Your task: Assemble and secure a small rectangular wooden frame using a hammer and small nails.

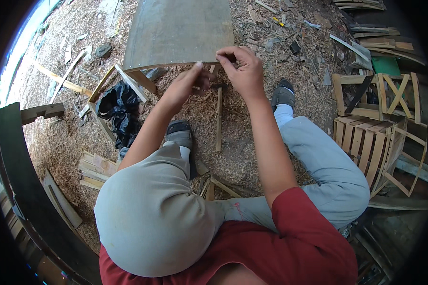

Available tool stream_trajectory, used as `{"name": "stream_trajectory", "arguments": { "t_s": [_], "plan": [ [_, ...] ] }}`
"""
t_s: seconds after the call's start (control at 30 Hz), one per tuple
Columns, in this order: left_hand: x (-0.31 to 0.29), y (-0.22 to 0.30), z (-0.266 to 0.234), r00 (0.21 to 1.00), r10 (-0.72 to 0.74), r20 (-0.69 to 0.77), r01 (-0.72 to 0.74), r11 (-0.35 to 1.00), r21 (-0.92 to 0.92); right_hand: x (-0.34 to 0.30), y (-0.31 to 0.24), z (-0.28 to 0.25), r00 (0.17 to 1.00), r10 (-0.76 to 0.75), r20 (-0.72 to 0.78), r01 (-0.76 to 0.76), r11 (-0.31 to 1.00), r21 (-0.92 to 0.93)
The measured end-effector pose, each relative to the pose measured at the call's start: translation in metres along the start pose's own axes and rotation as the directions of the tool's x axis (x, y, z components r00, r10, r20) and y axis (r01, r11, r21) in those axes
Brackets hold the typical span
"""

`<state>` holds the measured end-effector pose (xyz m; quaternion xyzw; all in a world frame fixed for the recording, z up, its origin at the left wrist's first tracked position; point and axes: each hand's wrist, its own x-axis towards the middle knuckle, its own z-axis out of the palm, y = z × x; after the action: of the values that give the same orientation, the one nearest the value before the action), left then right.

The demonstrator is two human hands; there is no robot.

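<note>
A wide grey-brown wooden board [180, 33] stretches away from me, its curved near edge resting on wooden legs. At that edge's right end, my right hand [245, 71] is closed in a pinch, thumb and forefinger together at the corner. Anything between those fingertips is too small to make out. My left hand [188, 85] is at the middle of the same edge, one fingertip against it, the other fingers loosely bent and apart. I see nothing held in it. Below and between my hands is a hammer [218, 118], its dark head toward the board.
Wood shavings cover the ground. Left of the board lie a black plastic bag [121, 111] and wood strips [97, 168]. A slatted wooden frame [366, 142] stands at right, below stacked curved slats [387, 45]. A long dark curved panel [31, 190] rises at far left.
</note>
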<state>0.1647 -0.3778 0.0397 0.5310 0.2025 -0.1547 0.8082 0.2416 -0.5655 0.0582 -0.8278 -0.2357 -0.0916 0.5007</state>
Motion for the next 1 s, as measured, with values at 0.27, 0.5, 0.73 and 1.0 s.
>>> {"name": "stream_trajectory", "arguments": {
  "t_s": [0.27, 0.5, 0.73, 1.0],
  "plan": [
    [-0.034, 0.052, -0.017, 0.902, 0.377, 0.21, -0.428, 0.712, 0.557, -0.004, 0.003, 0.003, 0.998, -0.044, -0.051, 0.047, 0.997, 0.06],
    [0.012, 0.078, 0.004, 0.5, 0.701, 0.508, -0.673, -0.055, 0.737, -0.003, 0.006, 0.004, 1.0, 0.002, -0.031, 0.0, 0.998, 0.064],
    [0.028, 0.064, 0.005, 0.678, 0.636, 0.369, -0.615, 0.215, 0.759, -0.002, 0.001, 0.003, 0.998, -0.061, -0.019, 0.061, 0.998, 0.026],
    [0.028, 0.065, 0.001, 0.741, 0.578, 0.342, -0.605, 0.353, 0.714, -0.003, -0.003, 0.005, 0.999, -0.038, -0.006, 0.038, 0.996, 0.078]
  ]
}}
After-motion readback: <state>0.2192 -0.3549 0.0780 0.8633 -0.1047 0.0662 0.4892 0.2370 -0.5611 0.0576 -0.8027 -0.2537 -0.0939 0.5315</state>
